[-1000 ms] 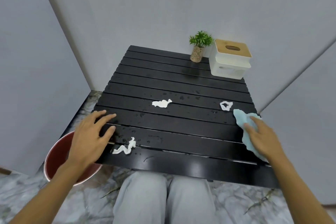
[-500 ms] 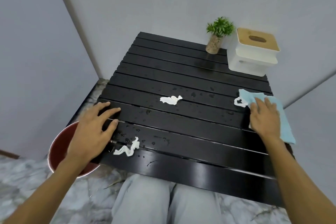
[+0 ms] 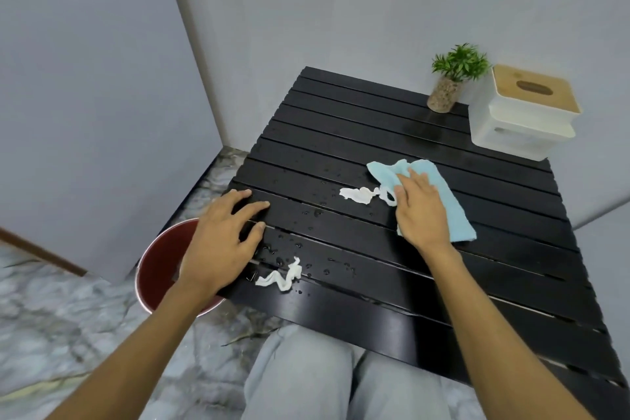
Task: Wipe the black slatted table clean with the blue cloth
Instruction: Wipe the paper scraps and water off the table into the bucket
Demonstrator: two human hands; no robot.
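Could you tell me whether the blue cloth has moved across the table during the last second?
Yes. The blue cloth has slid left from the table's right edge toward its middle, pushing a paper scrap along.

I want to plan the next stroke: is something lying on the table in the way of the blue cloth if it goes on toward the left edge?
Yes. Two white paper scraps lie bunched at the blue cloth's left edge, under the right hand. A third scrap lies near the front-left corner beside the left hand.

Blue cloth (image 3: 446, 204) lies rumpled and flat on the middle slats, toward the right edge of the black slatted table (image 3: 392, 133), whose glossy top shows water droplets near the front-left corner.
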